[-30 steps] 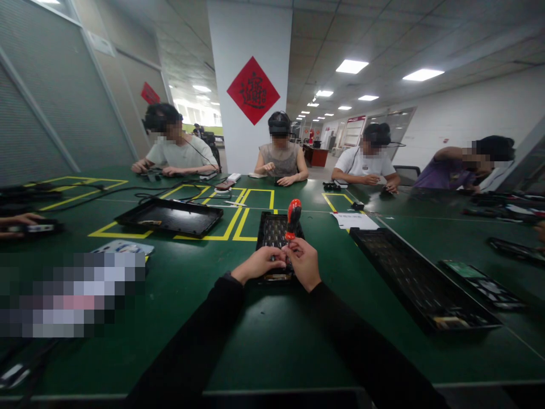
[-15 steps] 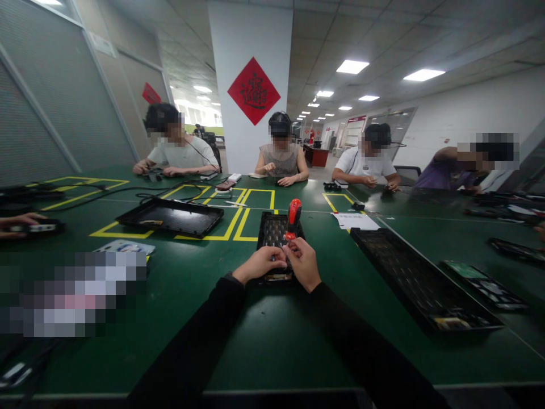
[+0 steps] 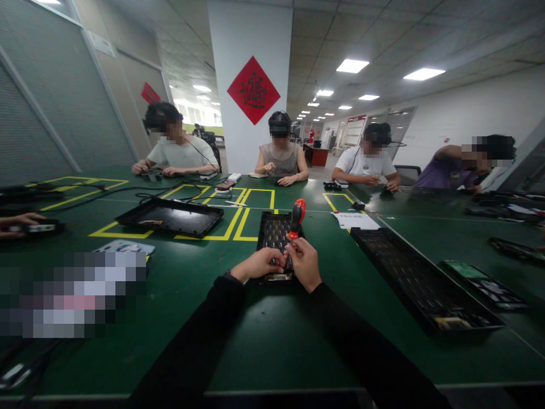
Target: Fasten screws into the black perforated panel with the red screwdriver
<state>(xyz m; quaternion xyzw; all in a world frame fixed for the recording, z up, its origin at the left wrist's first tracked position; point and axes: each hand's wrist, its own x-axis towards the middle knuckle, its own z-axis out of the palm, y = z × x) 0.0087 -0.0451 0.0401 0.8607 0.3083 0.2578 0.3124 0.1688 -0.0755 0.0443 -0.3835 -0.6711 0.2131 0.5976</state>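
A screwdriver (image 3: 298, 213) with a red and black handle stands nearly upright, its handle top tilted slightly to the right. My right hand (image 3: 305, 266) pinches it below the handle, around the shaft. Under both hands lies a black plastic case (image 3: 272, 228), shallow and oblong, with rows of small shiny parts inside. My left hand (image 3: 258, 263) is closed over the near part of this case, thumb and fingers together beside the screwdriver's lower end. Whatever the left fingers hold is too small to make out. The screwdriver's tip is hidden by the fingers.
On the green table (image 3: 238, 341), a longer black case (image 3: 409, 272) lies to the right, near a sheet of paper (image 3: 355, 220) and a circuit board (image 3: 468, 271). An empty-looking black tray (image 3: 179, 215) and cables are at left. Several people work around the table.
The screwdriver's handle has tipped a little to the right. Both hands stay at almost the same place over the case.
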